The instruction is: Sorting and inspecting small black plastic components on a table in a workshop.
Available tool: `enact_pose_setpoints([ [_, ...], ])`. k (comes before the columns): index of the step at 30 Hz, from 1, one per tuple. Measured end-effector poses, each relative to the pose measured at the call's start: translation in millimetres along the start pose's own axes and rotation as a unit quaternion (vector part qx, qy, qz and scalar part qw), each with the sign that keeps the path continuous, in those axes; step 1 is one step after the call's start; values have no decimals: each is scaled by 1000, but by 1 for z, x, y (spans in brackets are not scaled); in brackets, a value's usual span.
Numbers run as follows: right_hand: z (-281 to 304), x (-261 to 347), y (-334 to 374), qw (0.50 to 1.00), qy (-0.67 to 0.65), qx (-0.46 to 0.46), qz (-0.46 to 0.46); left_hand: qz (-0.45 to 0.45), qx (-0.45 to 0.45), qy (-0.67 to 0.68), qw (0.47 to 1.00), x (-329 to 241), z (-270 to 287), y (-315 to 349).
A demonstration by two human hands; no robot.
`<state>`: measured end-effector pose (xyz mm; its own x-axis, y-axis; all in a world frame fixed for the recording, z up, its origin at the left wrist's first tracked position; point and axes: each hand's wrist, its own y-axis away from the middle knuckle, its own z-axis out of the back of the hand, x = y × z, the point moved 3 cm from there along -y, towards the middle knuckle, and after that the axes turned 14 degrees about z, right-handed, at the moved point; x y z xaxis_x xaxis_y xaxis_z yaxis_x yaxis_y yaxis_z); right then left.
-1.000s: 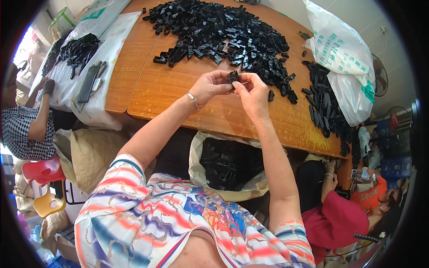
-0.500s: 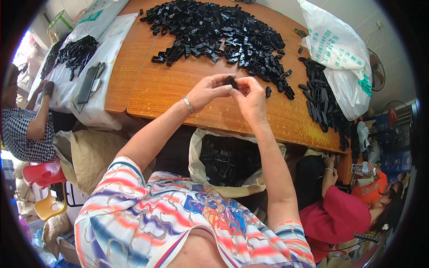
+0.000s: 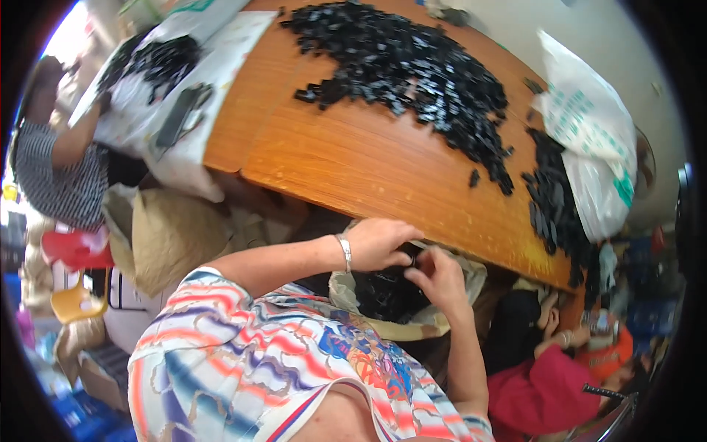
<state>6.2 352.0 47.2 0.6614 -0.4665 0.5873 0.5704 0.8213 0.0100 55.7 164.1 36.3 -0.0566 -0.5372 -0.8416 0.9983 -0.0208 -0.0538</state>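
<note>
My left hand (image 3: 379, 243) and my right hand (image 3: 440, 276) meet just below the near edge of the wooden table (image 3: 353, 158). Between their fingertips they pinch a small black plastic part (image 3: 409, 257). Both hands hover over an open pale bag (image 3: 346, 291) that hangs under the table edge and holds several more black parts. A silver bracelet sits on my left wrist. A large heap of the same black parts (image 3: 412, 66) lies farther back on the table.
A white plastic sack (image 3: 593, 140) lies at the table's right end beside more black parts (image 3: 552, 206). A person in a striped top (image 3: 51, 166) works at a white-covered table on the left. Another person in red (image 3: 541, 383) sits at lower right. Red and yellow stools (image 3: 74, 272) stand on the left.
Both hands have come down from above the table top to below its near edge, over the open bag, still pinching the black part. The view has tilted downward.
</note>
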Motion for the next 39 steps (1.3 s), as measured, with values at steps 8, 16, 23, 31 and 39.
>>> enact_pose_setpoints([
  [8, 49, -80, -56, 968, 15, -248, -17, 123, -395, -202, 888, 114, 169, -40],
  [16, 62, -111, -138, 947, 211, -237, -56, 214, -425, -173, 862, 141, 170, -81],
  [23, 31, -76, -122, 973, 46, -220, 56, 225, -303, -150, 914, 120, 144, -78],
  [31, 28, -71, -107, 977, -15, -212, -2, 43, -252, -156, 954, 87, 91, -71],
  [39, 47, -48, -93, 960, 199, -124, 156, 69, -203, -133, 968, 73, 81, -66],
])
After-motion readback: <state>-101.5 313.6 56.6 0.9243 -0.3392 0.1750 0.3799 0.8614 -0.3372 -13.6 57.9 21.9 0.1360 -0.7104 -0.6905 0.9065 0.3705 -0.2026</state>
